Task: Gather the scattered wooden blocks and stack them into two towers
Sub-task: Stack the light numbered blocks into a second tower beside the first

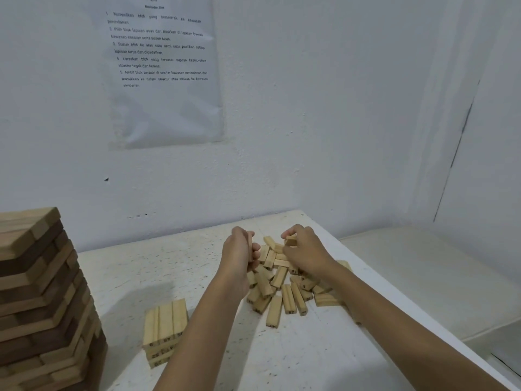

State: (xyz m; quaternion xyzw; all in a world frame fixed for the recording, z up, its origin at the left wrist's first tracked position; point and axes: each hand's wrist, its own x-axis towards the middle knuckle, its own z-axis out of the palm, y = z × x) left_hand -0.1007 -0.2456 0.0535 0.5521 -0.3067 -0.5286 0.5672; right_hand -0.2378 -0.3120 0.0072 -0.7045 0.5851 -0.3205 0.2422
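Grip of left hand (239,251) holds upright block (249,247), grip of right hand (306,251) another block (291,240) — wall sheet (163,71) reads "Kumpulkan blok".

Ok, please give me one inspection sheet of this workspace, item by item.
Surface: white speckled table.
Job's things: loose wooden blocks in a pile; low stack, three blocks wide; tall tower of light and dark blocks at left.
Clutter: nothing seen.
Grippers: left hand holds an upright block; right hand pinches a second block, over the pile.
Cables: nothing seen.
Surroundings: white wall with printed sheet; pale cushion at right.
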